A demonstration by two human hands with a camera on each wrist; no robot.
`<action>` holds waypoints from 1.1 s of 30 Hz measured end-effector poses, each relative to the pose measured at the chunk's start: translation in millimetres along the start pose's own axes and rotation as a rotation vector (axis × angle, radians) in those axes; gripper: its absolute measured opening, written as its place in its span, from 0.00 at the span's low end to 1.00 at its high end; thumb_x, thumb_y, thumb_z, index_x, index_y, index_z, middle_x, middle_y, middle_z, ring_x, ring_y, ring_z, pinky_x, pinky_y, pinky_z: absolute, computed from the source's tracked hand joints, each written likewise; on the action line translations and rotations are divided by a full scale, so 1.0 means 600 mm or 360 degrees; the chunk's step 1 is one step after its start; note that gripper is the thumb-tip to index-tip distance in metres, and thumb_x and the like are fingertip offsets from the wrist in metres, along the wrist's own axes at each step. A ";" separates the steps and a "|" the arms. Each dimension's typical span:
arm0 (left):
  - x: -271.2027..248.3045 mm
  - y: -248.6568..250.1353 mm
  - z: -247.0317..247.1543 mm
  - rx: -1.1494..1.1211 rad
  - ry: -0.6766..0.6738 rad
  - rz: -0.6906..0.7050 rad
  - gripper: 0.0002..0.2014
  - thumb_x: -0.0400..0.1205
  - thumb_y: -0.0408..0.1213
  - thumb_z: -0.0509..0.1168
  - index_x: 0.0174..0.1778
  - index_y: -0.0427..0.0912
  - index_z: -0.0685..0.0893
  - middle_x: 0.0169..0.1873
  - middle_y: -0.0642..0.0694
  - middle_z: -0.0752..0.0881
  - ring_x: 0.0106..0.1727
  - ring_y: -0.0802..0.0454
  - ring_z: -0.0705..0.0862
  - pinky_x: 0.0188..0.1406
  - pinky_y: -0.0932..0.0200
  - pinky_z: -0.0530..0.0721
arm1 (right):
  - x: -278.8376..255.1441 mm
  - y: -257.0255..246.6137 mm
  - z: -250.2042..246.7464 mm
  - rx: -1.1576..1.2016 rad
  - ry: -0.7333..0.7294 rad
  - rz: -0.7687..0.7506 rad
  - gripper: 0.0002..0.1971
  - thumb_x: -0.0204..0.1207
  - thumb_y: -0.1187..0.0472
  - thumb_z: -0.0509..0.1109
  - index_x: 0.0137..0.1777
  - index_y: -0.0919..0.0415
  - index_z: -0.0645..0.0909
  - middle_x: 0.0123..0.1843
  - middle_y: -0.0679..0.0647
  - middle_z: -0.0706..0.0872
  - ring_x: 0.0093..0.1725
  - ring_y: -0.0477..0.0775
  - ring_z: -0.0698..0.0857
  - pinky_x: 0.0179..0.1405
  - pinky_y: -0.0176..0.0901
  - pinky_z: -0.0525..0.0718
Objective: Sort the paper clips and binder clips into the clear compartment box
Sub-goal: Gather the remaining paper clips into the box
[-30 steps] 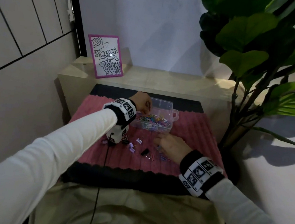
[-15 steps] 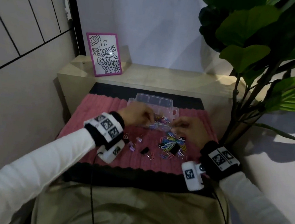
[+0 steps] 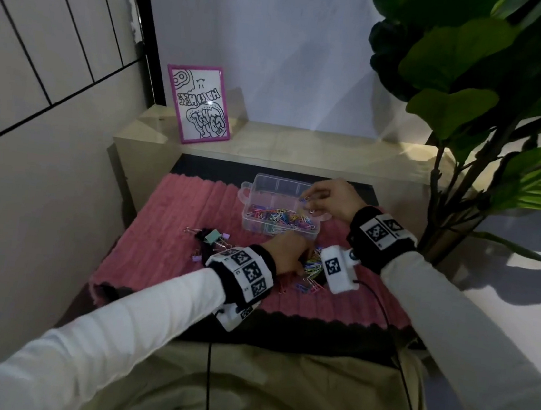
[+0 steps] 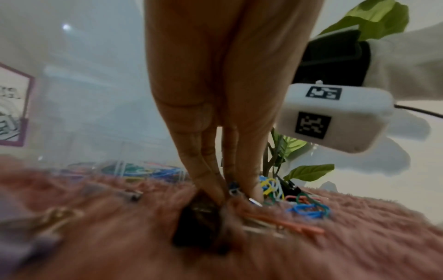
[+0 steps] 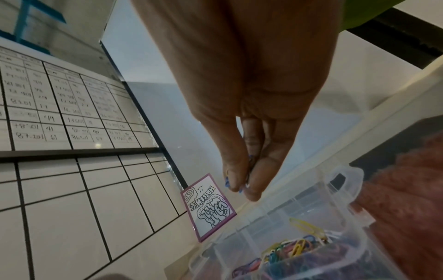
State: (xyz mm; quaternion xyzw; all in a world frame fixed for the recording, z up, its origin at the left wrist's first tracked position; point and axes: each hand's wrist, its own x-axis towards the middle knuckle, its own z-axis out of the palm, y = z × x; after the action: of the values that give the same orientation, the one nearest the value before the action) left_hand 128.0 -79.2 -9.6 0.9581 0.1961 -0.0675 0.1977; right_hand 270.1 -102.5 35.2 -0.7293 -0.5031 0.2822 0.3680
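Note:
The clear compartment box (image 3: 251, 187) (image 5: 335, 191) stands at the back of the pink mat (image 3: 172, 227), with coloured paper clips (image 3: 278, 215) (image 5: 294, 248) in its near compartments. My right hand (image 3: 313, 203) (image 5: 243, 183) hovers over the box and pinches a few paper clips between thumb and fingers. My left hand (image 3: 290, 257) (image 4: 230, 195) is down on the mat at the loose pile of paper clips (image 3: 314, 265) (image 4: 309, 208). Its fingertips close on a black binder clip (image 4: 199, 216). More binder clips (image 3: 213, 237) lie to the left.
A pink-framed drawing (image 3: 199, 105) leans on the pale ledge (image 3: 302, 147) behind the mat. A large leafy plant (image 3: 459, 108) rises at the right. A wall runs along the left. Cables trail from both wrist cameras toward me.
My right hand rose from the loose pile to above the box with paper clips in its pinch. My left hand came back from the box down to the mat by the pile.

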 end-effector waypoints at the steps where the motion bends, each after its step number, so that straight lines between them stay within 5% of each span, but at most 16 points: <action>1: -0.002 -0.004 -0.002 -0.0035 0.0012 0.0003 0.18 0.72 0.34 0.72 0.55 0.32 0.80 0.54 0.35 0.85 0.56 0.39 0.82 0.53 0.52 0.77 | 0.004 -0.002 0.003 -0.0037 0.0010 0.0001 0.09 0.70 0.75 0.72 0.49 0.71 0.85 0.42 0.63 0.87 0.30 0.43 0.86 0.30 0.24 0.84; 6: -0.013 -0.024 -0.005 -0.0279 0.0028 -0.0062 0.17 0.72 0.34 0.73 0.53 0.32 0.81 0.48 0.36 0.86 0.50 0.42 0.82 0.42 0.62 0.71 | 0.007 -0.007 0.024 -0.0217 -0.0021 0.0030 0.13 0.70 0.76 0.71 0.53 0.67 0.85 0.47 0.60 0.86 0.46 0.53 0.85 0.31 0.21 0.82; 10: -0.014 -0.040 -0.002 -0.0531 0.0042 -0.0133 0.21 0.68 0.31 0.75 0.56 0.31 0.81 0.51 0.35 0.87 0.47 0.47 0.82 0.47 0.60 0.76 | -0.007 0.000 0.032 -0.0519 0.0061 -0.0050 0.17 0.73 0.76 0.65 0.57 0.62 0.85 0.55 0.61 0.88 0.52 0.55 0.86 0.41 0.30 0.78; 15: -0.020 -0.063 -0.004 -0.0635 -0.0009 -0.0053 0.13 0.70 0.32 0.74 0.50 0.33 0.87 0.45 0.39 0.89 0.34 0.64 0.78 0.38 0.76 0.73 | -0.056 0.009 0.016 -0.0660 -0.0001 -0.0381 0.11 0.73 0.74 0.66 0.52 0.66 0.86 0.51 0.60 0.90 0.43 0.46 0.83 0.35 0.11 0.70; 18: -0.025 -0.075 -0.010 -0.0771 -0.0039 -0.0093 0.10 0.72 0.30 0.73 0.48 0.33 0.87 0.34 0.49 0.86 0.34 0.63 0.80 0.39 0.70 0.77 | -0.077 0.016 0.013 -0.0739 -0.0083 -0.0424 0.09 0.73 0.71 0.68 0.51 0.66 0.86 0.49 0.61 0.90 0.43 0.45 0.81 0.36 0.10 0.69; 21: -0.030 -0.087 -0.010 -0.0999 -0.0043 -0.0165 0.03 0.73 0.25 0.70 0.40 0.35 0.85 0.29 0.49 0.84 0.29 0.61 0.82 0.30 0.71 0.83 | -0.092 0.021 0.021 -0.0761 -0.0262 -0.0475 0.09 0.73 0.72 0.69 0.51 0.69 0.85 0.49 0.63 0.90 0.46 0.53 0.86 0.42 0.19 0.75; 23: -0.034 -0.095 -0.012 -0.1127 -0.0018 -0.0185 0.08 0.74 0.22 0.69 0.34 0.40 0.82 0.26 0.49 0.85 0.24 0.63 0.83 0.26 0.70 0.83 | -0.099 0.026 0.030 -0.0750 -0.0313 -0.0490 0.09 0.72 0.74 0.69 0.51 0.70 0.85 0.47 0.64 0.89 0.45 0.57 0.87 0.45 0.28 0.78; 26: -0.040 -0.106 -0.019 -0.1118 -0.0020 -0.0197 0.11 0.74 0.22 0.68 0.33 0.43 0.81 0.27 0.48 0.85 0.24 0.63 0.83 0.27 0.69 0.83 | -0.105 0.028 0.040 -0.0864 -0.0365 -0.0434 0.10 0.73 0.72 0.68 0.54 0.68 0.84 0.48 0.64 0.89 0.44 0.52 0.84 0.50 0.42 0.82; 29: -0.042 -0.114 -0.029 -0.1161 -0.0068 -0.0216 0.11 0.75 0.20 0.66 0.34 0.41 0.80 0.31 0.45 0.85 0.25 0.60 0.85 0.28 0.66 0.86 | -0.101 0.028 0.051 -0.1057 -0.0515 -0.0336 0.16 0.72 0.66 0.72 0.60 0.63 0.81 0.56 0.59 0.85 0.53 0.53 0.82 0.52 0.40 0.77; 33: -0.044 -0.117 -0.047 -0.1259 -0.0120 -0.0227 0.09 0.76 0.21 0.64 0.35 0.39 0.78 0.22 0.50 0.88 0.24 0.56 0.88 0.24 0.64 0.87 | -0.097 0.029 0.080 -0.1309 -0.0630 -0.0278 0.19 0.69 0.61 0.74 0.60 0.59 0.78 0.59 0.55 0.80 0.59 0.55 0.79 0.55 0.48 0.79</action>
State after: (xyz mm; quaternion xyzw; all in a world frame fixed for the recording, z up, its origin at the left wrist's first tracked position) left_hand 77.3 -17.8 -2.9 0.7890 0.2656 -0.0355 0.5529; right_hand 222.1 -149.2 -4.3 -0.7017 -0.6933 0.1610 -0.0326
